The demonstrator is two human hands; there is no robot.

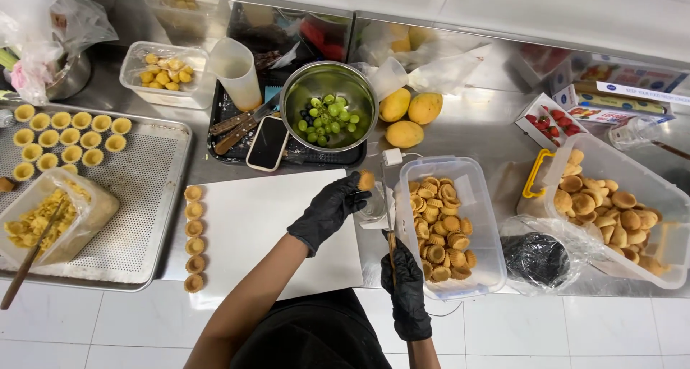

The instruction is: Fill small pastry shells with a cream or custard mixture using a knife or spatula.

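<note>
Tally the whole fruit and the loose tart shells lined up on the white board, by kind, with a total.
Yellow-orange mangoes beside the steel bowl: 3
Small golden tart shells in the column on the white cutting board: 6
Tart shell held in the black-gloved left hand: 1
Total: 10

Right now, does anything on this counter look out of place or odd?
Yes: a phone lies on the dark tray beside the knives, half over its edge, touching the bowl of grapes. It is the only non-kitchen item among the food.
</note>
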